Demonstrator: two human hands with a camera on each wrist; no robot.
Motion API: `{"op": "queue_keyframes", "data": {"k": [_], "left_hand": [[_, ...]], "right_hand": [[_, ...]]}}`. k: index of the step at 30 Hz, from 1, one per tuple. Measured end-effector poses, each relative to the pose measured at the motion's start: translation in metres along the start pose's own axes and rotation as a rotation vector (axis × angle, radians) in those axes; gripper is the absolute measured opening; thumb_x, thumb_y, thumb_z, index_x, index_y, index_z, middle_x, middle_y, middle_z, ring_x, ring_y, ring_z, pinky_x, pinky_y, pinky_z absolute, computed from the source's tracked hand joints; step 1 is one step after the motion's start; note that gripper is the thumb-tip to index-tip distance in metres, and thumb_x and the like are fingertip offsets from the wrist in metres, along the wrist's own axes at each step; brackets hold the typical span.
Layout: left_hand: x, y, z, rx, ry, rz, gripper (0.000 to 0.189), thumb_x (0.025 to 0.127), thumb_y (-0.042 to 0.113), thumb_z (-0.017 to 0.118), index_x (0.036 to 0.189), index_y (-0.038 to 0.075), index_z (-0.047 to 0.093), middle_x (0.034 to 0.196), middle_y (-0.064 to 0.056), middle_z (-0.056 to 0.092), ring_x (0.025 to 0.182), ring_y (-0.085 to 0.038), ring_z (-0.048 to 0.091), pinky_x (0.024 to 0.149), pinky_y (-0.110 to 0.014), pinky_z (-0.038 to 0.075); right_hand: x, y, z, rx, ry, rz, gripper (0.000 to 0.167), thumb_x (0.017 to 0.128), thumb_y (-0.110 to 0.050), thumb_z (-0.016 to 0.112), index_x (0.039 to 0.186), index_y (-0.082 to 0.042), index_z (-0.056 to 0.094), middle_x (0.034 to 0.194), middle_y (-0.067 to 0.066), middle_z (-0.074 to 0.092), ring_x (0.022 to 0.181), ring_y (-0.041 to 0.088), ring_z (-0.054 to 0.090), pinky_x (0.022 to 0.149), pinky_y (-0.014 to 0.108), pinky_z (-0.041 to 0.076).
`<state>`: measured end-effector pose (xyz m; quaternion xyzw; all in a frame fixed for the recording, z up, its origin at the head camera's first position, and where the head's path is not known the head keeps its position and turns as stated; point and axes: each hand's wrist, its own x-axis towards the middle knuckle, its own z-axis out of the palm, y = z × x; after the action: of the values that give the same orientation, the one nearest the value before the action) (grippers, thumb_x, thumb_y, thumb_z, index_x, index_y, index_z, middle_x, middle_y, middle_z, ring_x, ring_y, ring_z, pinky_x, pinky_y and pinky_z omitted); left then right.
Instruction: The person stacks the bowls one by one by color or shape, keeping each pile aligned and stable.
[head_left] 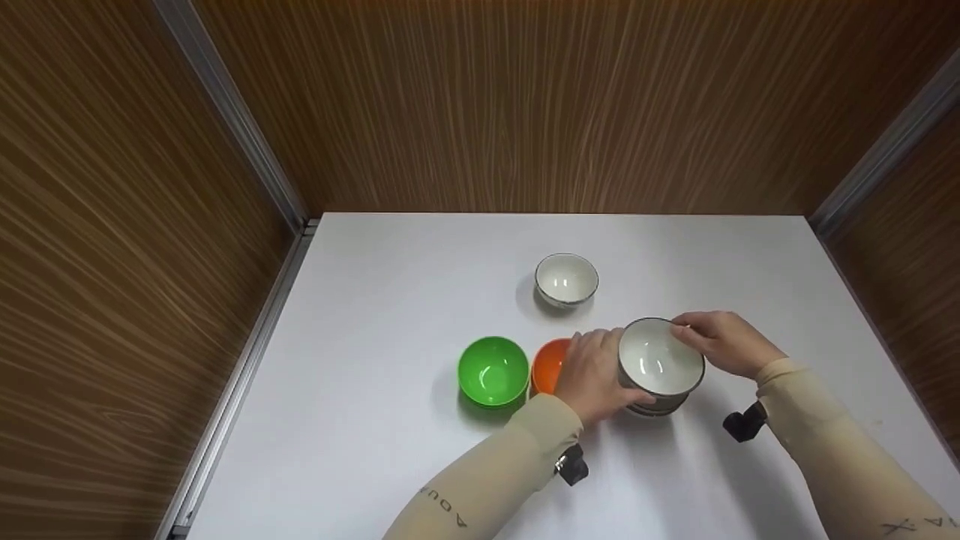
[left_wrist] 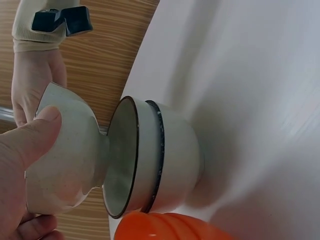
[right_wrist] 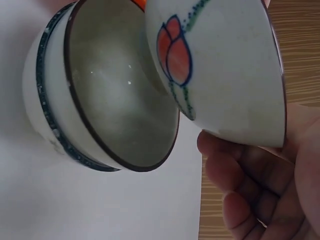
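My left hand (head_left: 596, 379) and right hand (head_left: 724, 341) hold a white bowl (head_left: 660, 356) with a dark rim between them, one at each side. In the right wrist view a red flower is painted on the outside of this held bowl (right_wrist: 230, 70). Its foot hovers at the mouth of a stack of two nested white bowls (left_wrist: 172, 155) on the table. Partly behind the left hand stands an orange bowl (head_left: 549, 364), and left of that a green bowl (head_left: 493, 373).
Another white bowl (head_left: 566, 280) stands farther back on the white table (head_left: 375, 315). Wood-grain panels (head_left: 510, 105) rise behind the table and on both sides.
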<state>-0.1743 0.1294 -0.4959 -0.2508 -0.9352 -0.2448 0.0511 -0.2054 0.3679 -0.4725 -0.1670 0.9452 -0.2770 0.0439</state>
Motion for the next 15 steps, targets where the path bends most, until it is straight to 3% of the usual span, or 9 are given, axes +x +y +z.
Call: {"op": "queue_keyframes", "data": {"k": [4, 9, 15], "left_hand": [[-0.002, 0.000, 0.005, 0.030, -0.003, -0.010, 0.091, 0.059, 0.063, 0.082, 0.131, 0.016, 0.049, 0.115, 0.006, 0.055, 0.113, -0.011, 0.049, 0.111, -0.041, 0.032], [-0.003, -0.001, 0.011, 0.080, -0.006, -0.014, 0.091, 0.058, 0.065, 0.081, 0.128, 0.016, 0.050, 0.112, 0.007, 0.055, 0.108, -0.010, 0.048, 0.105, -0.033, 0.033], [-0.006, -0.005, 0.017, 0.115, -0.006, -0.014, 0.092, 0.057, 0.066, 0.081, 0.127, 0.016, 0.051, 0.111, 0.007, 0.055, 0.109, -0.011, 0.048, 0.108, -0.036, 0.031]], "right_hand": [[-0.001, 0.001, 0.004, -0.020, 0.009, -0.014, 0.027, 0.098, -0.024, 0.057, 0.109, -0.004, 0.071, 0.103, 0.011, 0.070, 0.095, 0.029, 0.064, 0.079, 0.048, 0.053], [0.000, 0.003, 0.010, -0.055, 0.023, -0.051, 0.020, 0.096, -0.017, 0.059, 0.104, -0.004, 0.072, 0.096, 0.007, 0.070, 0.089, 0.025, 0.065, 0.074, 0.043, 0.054], [0.002, 0.005, 0.018, -0.061, 0.015, -0.032, 0.018, 0.095, -0.014, 0.060, 0.103, -0.004, 0.073, 0.091, 0.003, 0.070, 0.084, 0.018, 0.064, 0.070, 0.037, 0.053]]}}
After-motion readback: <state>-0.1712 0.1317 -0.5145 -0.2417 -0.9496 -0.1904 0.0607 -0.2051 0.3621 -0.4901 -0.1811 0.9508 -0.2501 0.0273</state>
